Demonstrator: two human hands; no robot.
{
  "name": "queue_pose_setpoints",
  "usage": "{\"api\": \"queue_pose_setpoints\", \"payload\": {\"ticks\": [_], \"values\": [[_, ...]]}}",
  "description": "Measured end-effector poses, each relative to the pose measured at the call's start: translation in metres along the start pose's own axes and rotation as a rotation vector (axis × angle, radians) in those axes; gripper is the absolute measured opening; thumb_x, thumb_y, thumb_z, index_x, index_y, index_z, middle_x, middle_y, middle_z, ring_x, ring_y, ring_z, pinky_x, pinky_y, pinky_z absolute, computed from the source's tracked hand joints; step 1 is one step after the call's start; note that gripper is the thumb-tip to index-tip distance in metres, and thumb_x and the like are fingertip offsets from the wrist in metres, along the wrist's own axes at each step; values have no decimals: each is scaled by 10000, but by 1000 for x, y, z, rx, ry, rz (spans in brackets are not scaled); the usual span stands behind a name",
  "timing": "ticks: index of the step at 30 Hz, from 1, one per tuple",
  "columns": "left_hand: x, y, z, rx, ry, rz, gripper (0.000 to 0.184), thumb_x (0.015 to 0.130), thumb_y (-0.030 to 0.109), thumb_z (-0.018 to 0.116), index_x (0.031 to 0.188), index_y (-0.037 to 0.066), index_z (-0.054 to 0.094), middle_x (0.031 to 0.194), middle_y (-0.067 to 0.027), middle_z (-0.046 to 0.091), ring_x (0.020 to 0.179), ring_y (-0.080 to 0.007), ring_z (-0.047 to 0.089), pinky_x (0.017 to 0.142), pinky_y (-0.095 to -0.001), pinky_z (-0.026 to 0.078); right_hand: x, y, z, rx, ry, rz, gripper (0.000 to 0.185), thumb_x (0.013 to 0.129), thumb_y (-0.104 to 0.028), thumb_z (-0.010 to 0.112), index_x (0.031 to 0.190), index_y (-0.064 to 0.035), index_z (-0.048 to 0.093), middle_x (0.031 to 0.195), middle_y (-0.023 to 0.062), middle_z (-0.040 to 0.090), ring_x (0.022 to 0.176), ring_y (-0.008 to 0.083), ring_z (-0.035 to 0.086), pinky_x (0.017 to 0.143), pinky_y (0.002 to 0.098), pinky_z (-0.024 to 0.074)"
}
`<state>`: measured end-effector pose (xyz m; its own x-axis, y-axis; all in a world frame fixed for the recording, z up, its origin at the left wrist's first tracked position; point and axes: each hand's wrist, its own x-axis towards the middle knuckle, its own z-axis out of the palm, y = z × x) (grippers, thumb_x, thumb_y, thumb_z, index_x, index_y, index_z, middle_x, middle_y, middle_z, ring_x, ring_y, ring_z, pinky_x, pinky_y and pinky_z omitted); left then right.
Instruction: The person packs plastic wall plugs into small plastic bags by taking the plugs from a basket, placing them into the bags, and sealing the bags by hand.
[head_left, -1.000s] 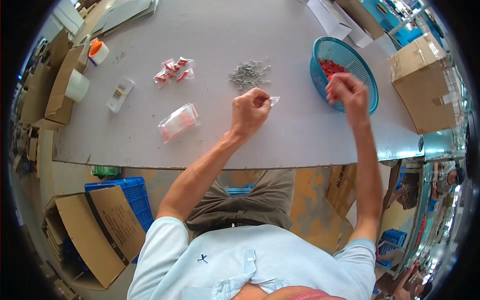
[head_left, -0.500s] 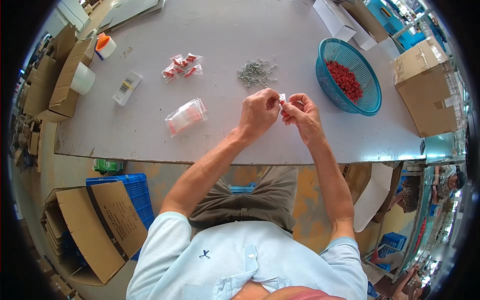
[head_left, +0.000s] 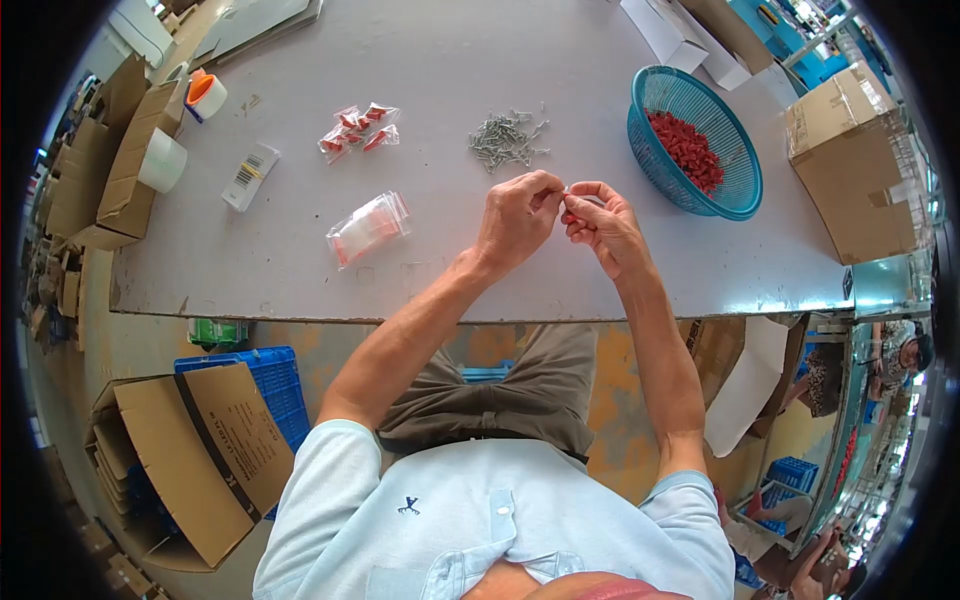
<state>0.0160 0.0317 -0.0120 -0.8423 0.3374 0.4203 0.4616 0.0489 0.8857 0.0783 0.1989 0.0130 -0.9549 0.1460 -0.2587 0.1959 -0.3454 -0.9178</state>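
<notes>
Left hand (head_left: 512, 220): fingers pinched together, contents hidden. Right hand (head_left: 612, 232): fingers clamped on red pieces (head_left: 570, 219), close beside left hand, over tabletop (head_left: 450, 290). Risk: loose curl or bumped fingertips could spill pieces.

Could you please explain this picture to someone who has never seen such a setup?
There is no machine: one camera on a person's head looks down at two bare hands over a pale grey table. The left hand pinches something too small to identify, touching the right hand, which holds small red pieces. On the table lie thin silver metal pieces, clear plastic packets with red contents, flat clear plastic bags and a round teal mesh basket holding more red pieces.
</notes>
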Motion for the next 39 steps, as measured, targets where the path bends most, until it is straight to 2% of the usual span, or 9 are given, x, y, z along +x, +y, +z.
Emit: {"api": "queue_pose_setpoints", "payload": {"ticks": [5,12,17,20,26,28,32,38,39], "values": [[0,-4,0,-57,-45,47,93,938,-29,697,1011,-14,753,898,-105,779,817,-146,756,735,-291,627,2,6,-1,106,-15,-32,277,977,-99,744,1184,39,622,869,116,725,713,129,720,590,226,620],[-2,3,0,57,-48,12,88,945,-33,688,1007,-18,749,874,-89,770,779,-119,727,683,-270,597,-1,9,3,46,39,-50,201,986,-136,750,1083,22,671,883,101,732,721,120,720,613,224,623],[2,1,-3,-387,-163,-273,58,949,11,709,993,-22,727,847,-72,749,710,-104,692,634,-260,576,0,20,-1,-149,82,-208,210,960,-172,798,1030,-13,679,847,87,728,686,117,699,594,219,593],[5,1,-4,-426,-117,-413,66,920,32,702,924,-24,737,794,-59,740,667,-97,691,598,-255,574,2,21,-6,-131,105,-226,214,943,-169,819,997,-24,671,826,79,725,664,112,683,597,225,577],[6,0,-8,-344,-72,-407,59,947,58,725,965,3,736,832,-51,741,703,-89,685,627,-247,565,-12,13,-1,-46,162,-197,149,939,-98,801,957,-8,683,901,96,739,791,130,720,739,280,648],[3,4,-8,-309,-62,-411,57,947,58,725,962,4,737,831,-48,741,704,-87,684,629,-246,566,-16,8,-1,-26,113,-189,79,956,-39,757,985,4,697,1009,125,754,888,143,740,841,278,649],[4,0,-3,-331,-17,-353,76,907,35,700,935,-23,741,781,-68,732,661,-103,692,591,-257,565,-19,5,12,-13,113,-246,104,939,-28,771,1015,24,724,1000,121,759,892,154,740,867,321,648],[3,5,-7,-391,-100,-387,84,918,37,696,965,-19,736,814,-64,736,679,-101,692,606,-252,570,-7,20,10,-186,110,-429,104,940,26,743,1043,32,733,1042,113,755,922,143,730,855,290,617],[3,3,-6,-392,-101,-389,84,918,37,696,965,-19,736,814,-64,736,679,-101,692,606,-252,570,-7,20,11,-331,131,-504,112,939,11,751,1048,32,734,1034,102,745,911,129,721,821,276,606]]}}
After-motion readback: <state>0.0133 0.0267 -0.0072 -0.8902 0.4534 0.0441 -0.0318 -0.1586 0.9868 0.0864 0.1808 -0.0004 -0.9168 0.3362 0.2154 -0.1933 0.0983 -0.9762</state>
